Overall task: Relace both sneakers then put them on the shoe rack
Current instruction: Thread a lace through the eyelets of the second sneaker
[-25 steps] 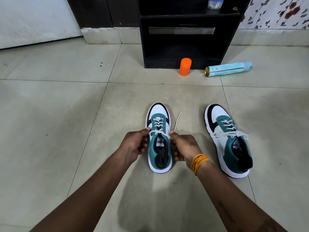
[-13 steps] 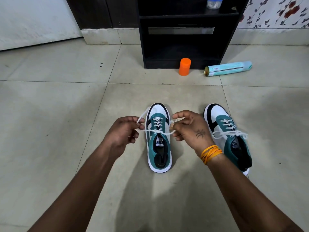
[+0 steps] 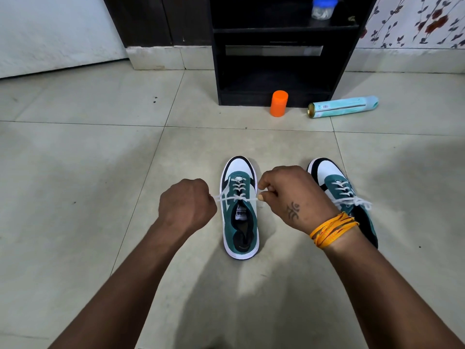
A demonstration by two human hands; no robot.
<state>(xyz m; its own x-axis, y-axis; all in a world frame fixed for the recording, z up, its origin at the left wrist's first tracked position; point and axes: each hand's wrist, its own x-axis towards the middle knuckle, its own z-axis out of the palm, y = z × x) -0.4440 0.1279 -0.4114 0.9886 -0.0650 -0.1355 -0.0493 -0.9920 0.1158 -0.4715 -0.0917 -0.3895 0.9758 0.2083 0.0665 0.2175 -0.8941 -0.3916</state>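
Two teal, white and black sneakers stand on the tiled floor, toes pointing away from me. The left sneaker sits between my hands, its white lace stretched taut sideways across the top eyelets. My left hand grips the lace's left end in a closed fist. My right hand pinches the right end. The right sneaker is laced with a bow and partly hidden behind my right wrist. The black shoe rack stands ahead against the wall.
An orange cylinder stands on the floor before the rack. A light blue spray can lies on its side to its right. A blue-lidded jar sits on the rack's upper shelf.
My hands have moved apart from the tongue of the left sneaker, pulling the lace ends outward until the lace is taut. The left hand has closed into a fist.
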